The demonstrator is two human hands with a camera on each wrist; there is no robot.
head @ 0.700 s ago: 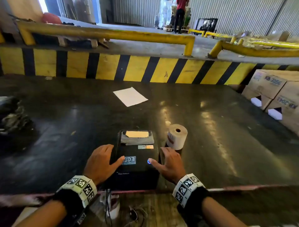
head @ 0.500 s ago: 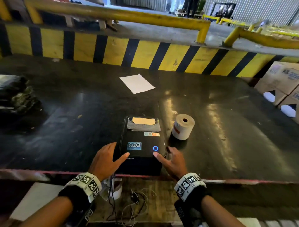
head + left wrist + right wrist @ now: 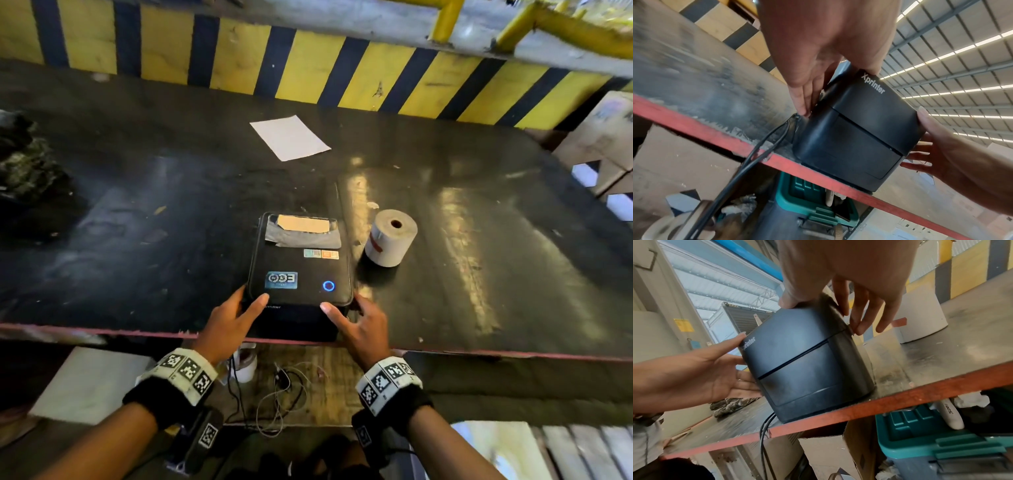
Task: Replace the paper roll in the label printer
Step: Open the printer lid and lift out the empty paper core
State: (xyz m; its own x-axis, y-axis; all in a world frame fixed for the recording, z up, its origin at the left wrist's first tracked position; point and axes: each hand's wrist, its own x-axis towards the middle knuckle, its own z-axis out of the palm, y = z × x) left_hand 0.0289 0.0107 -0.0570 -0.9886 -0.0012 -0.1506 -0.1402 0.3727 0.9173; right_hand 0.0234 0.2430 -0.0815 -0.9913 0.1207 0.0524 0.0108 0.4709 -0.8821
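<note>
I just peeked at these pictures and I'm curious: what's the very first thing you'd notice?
The black label printer at the table's near edge, with a glowing blue ring on top, and the left hand and right hand touching its front corners. Just right of it stands a white paper roll, and behind runs a yellow-and-black striped barrier.

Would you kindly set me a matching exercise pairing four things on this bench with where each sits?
Things:
1. label printer
2. paper roll
3. white sheet
4. left hand

Places:
A. far side of the bench, near the striped barrier
B. upright just right of the printer
C. at the bench's near edge, between both hands
D. against the printer's left front corner

Pairs: 1-C, 2-B, 3-A, 4-D
</note>
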